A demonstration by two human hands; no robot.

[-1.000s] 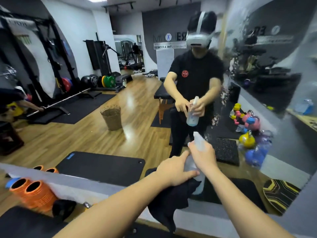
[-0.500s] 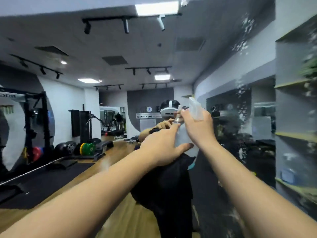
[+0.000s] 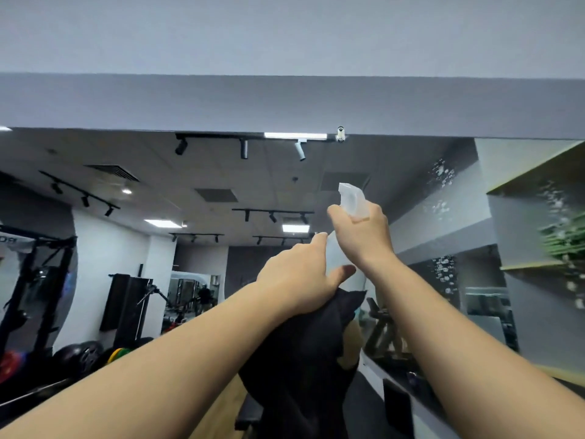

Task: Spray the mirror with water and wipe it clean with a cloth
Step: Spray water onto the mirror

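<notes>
Right hand [image 3: 361, 236] raised high, fingers wrapped round the neck of a clear spray bottle [image 3: 353, 199], nozzle aimed at the upper part of the mirror [image 3: 221, 191]. Left hand [image 3: 300, 277] just below and touching the bottle's lower body, forefinger and thumb stretched along it; a dark cloth [image 3: 304, 359] hangs from under that palm, apparently clamped by the other fingers, though these are hidden.

Progress, as judged: spraying stage. Patches of droplets [image 3: 441, 175] sit on the glass to the right, more further down that side. The centre and left of the mirror show no wet marks that I can make out. No sign of wiping; the cloth is off the glass. Left to do: finish wetting, then wipe all of it.

Surroundings: grey wall band [image 3: 285, 103] above the mirror's top edge, small clip [image 3: 340, 133] on that edge. Reflected: ceiling lights, a rack, weight plates, shelves. Nothing lies between bottle and glass; the top edge is a high reach.
</notes>
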